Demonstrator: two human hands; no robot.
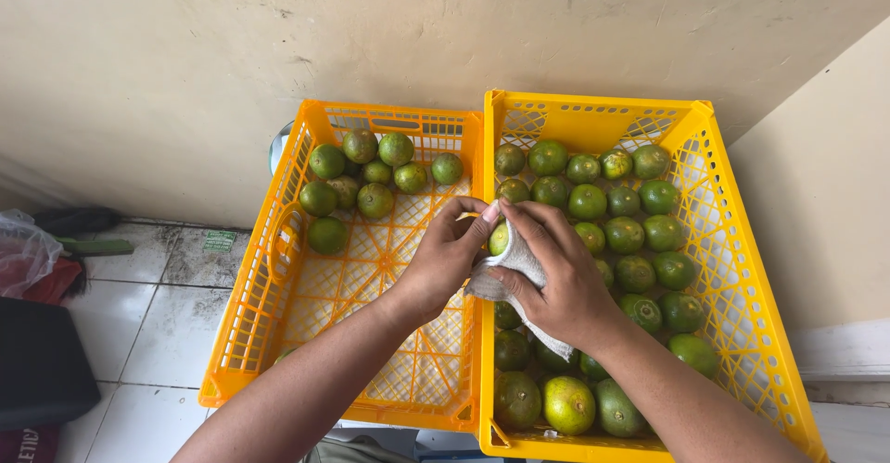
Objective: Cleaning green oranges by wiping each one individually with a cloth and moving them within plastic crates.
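Two yellow plastic crates stand side by side against a wall. The left crate (269,305) holds several green citrus fruits at its far end. The right crate (742,268) is nearly full of the same fruit. Over the seam between them, my left hand (445,259) and my right hand (556,278) meet around one green fruit (499,238). My right hand presses a white cloth (508,273) against it, while my left hand's fingers pinch the fruit from the other side. Most of that fruit is hidden by cloth and fingers.
A white tiled floor (158,315) lies left of the crates, with a dark bag (37,361), a clear plastic bag (23,250) and a red item. A beige wall rises behind and to the right.
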